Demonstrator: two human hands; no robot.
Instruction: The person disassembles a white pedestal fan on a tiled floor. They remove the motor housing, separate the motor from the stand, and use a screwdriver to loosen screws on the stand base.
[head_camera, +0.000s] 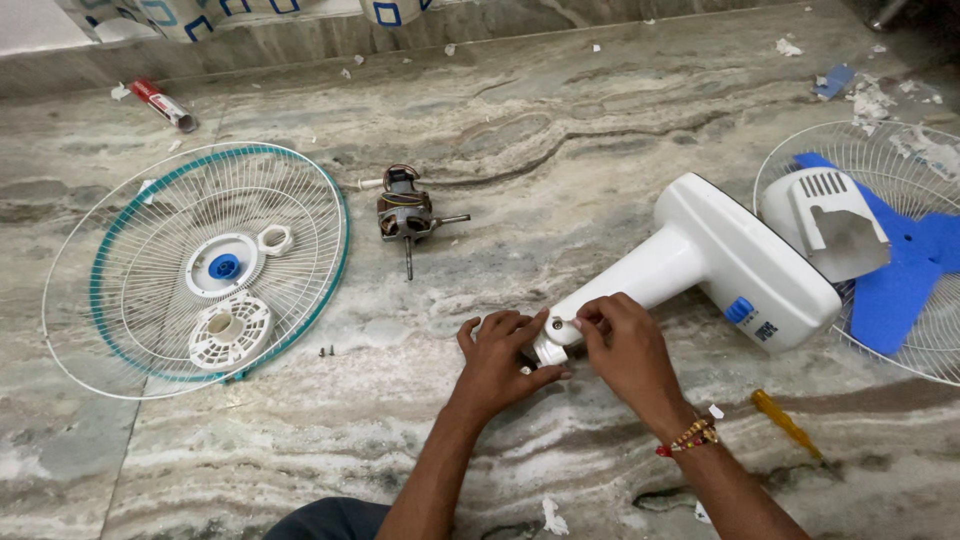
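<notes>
A white fan stand with a wide base (740, 265) lies on its side on the marble floor, its neck pointing toward me. My left hand (503, 358) cups the small end of the neck from below. My right hand (622, 345), with a beaded bracelet on the wrist, pinches a small part at that same end with thumb and forefinger. The part itself is too small to make out.
A white and teal fan grille (130, 330) with round plastic pieces lies at left. A fan motor (405, 215) rests in the middle, two screws (326, 351) nearby. A blue blade (905, 275), white motor cover (830, 220) and second grille sit at right. A yellow screwdriver (785, 422) lies by my right arm.
</notes>
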